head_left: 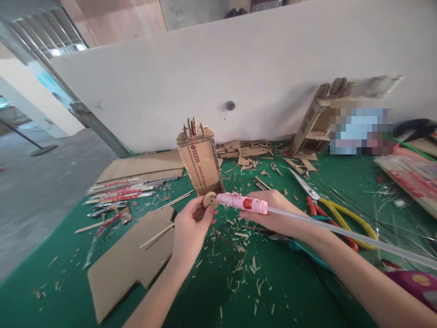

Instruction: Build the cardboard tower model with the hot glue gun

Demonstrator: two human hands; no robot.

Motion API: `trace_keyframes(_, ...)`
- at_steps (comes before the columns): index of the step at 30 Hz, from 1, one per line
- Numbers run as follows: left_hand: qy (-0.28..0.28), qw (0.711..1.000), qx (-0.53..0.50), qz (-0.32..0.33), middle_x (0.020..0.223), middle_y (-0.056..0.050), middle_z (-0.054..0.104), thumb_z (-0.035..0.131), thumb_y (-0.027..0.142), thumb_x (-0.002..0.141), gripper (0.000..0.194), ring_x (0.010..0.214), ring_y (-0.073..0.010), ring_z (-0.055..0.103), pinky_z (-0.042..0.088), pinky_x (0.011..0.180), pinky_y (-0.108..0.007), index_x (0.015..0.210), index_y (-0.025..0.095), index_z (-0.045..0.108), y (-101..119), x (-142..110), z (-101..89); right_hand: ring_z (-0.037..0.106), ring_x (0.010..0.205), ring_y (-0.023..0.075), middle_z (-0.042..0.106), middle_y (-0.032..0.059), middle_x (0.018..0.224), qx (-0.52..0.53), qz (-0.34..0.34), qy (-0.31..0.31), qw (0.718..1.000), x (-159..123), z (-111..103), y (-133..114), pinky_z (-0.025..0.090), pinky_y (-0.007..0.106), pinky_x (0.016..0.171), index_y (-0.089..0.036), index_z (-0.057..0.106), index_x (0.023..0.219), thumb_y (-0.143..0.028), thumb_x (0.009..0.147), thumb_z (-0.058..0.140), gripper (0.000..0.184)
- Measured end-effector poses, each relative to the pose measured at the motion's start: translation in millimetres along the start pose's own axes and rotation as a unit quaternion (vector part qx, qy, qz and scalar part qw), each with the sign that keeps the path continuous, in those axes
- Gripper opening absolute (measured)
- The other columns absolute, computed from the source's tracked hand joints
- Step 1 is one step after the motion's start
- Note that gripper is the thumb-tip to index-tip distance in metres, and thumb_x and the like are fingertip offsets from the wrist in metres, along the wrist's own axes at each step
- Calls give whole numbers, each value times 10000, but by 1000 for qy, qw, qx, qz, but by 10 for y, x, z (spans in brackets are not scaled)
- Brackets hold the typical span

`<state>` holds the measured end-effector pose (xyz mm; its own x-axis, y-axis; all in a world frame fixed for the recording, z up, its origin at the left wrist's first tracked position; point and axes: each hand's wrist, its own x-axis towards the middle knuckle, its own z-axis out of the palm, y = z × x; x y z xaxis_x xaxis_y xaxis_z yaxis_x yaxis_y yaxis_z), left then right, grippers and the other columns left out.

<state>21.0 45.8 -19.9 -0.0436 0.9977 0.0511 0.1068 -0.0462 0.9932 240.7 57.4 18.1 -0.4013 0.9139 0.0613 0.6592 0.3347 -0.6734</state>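
Note:
My left hand (194, 221) pinches a small round cardboard disc (210, 200) between thumb and fingers. In my right hand (269, 209) is a pink glue gun (244, 203), with a long translucent glue stick (327, 224) running out of its back. The gun's nozzle points at the disc and is close to it; whether they touch I cannot tell. Just behind the disc stands a tapered cardboard box (200, 164) with printing on its side and several upright cardboard pieces on top.
Scissors with yellow handles (336, 214) and red-handled pliers (311, 206) lie at the right. A flat cardboard sheet (126, 269) and wrapped sticks (119, 191) are on the left. Scraps (244, 152) line the wall near a cardboard structure (312, 123). Shavings litter the green tabletop (191, 305).

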Motion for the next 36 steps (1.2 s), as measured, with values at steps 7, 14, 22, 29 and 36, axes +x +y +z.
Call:
trace_keyframes(7,-1,1000,-2,-4,977,-64,716,658,348,804,359,834,-191,697,603,686,-295,1119,179,624,17,-15,-5,408,509,94,501,-38,584,-14,18,-5,1000,10,35,-6,291,238,483,-203,462,628,-456,805,601,339)
trace_keyframes(14,-1,1000,-5,-8,978,-70,723,668,343,795,363,840,-192,699,597,689,-286,1109,165,626,32,-18,-18,437,528,99,515,-29,600,-33,13,-7,999,20,32,-27,302,236,499,-194,493,637,-430,805,609,312)
trace_keyframes(22,-2,1000,-11,-10,986,-70,727,664,346,791,361,846,-199,703,598,696,-298,1104,169,628,17,-2,-22,493,589,119,551,-15,665,-28,-16,0,999,3,34,-31,339,245,538,-195,547,714,-411,824,599,248)
trace_keyframes(29,5,999,-23,-23,968,-82,730,684,337,764,361,826,-209,711,606,673,-311,1067,151,624,16,10,-33,532,624,144,595,6,708,35,-20,76,996,-26,6,19,394,268,575,-194,608,776,-391,802,615,199)
trace_keyframes(36,-2,1000,-8,-30,996,-107,724,646,307,786,337,839,-221,715,614,653,-314,1073,134,614,0,-10,-17,542,626,169,612,14,712,60,99,246,962,264,76,364,407,281,575,-190,590,900,-474,834,502,305)
